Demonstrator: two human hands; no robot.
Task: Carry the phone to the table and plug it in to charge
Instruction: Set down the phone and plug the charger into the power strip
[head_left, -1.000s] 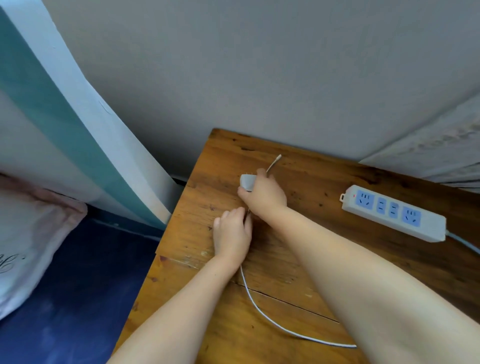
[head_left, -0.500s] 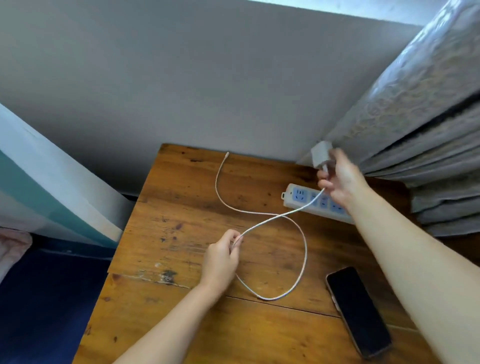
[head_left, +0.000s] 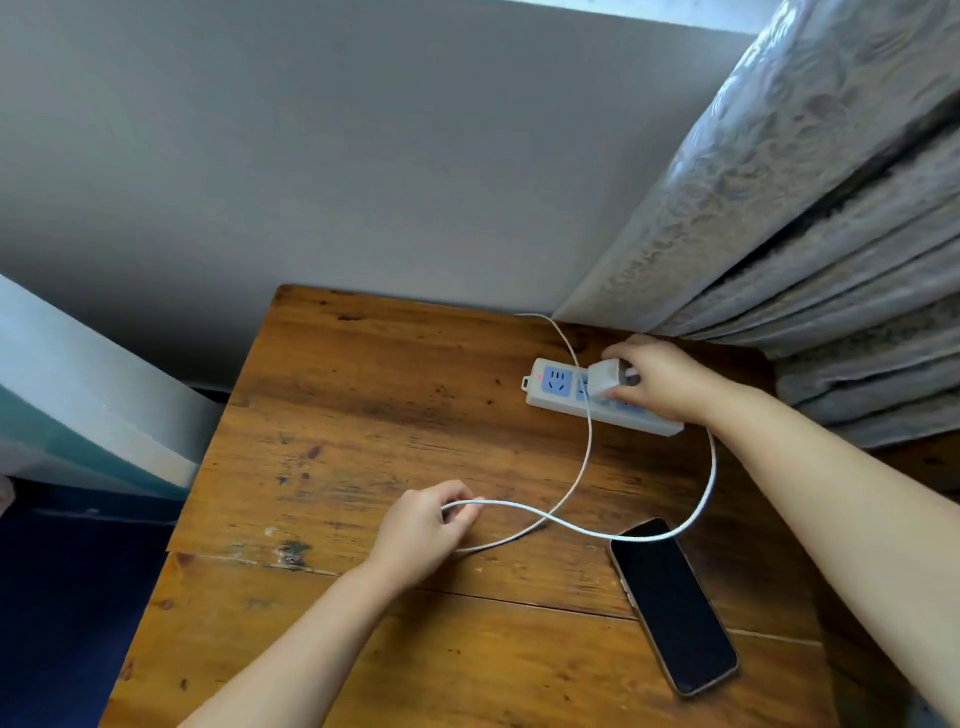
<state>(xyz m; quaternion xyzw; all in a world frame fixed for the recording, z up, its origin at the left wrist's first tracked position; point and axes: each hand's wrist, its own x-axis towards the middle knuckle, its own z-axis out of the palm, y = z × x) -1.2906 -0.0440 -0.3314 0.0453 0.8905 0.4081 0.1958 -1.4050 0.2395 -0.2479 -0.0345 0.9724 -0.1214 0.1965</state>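
A black phone (head_left: 674, 605) lies face up, screen dark, on the wooden table (head_left: 363, 426) at the front right. My right hand (head_left: 670, 376) grips a white charger adapter (head_left: 605, 383) and holds it against the middle sockets of a white power strip (head_left: 558, 387) with blue outlets. A white cable (head_left: 582, 467) runs from the adapter in a loop across the table, over the phone's top end. My left hand (head_left: 426, 527) pinches this cable near the table's middle. The cable's free end (head_left: 524, 315) lies near the wall, not connected to the phone.
A grey wall stands behind the table. Grey patterned curtains (head_left: 810, 218) hang at the right, touching the table's back corner. A white and teal panel (head_left: 78, 395) leans at the left, above a dark blue surface (head_left: 67, 597).
My right hand has carried the adapter from the table's left, through the air, down onto the power strip. My left hand now holds the cable. The view swung right, revealing the phone.
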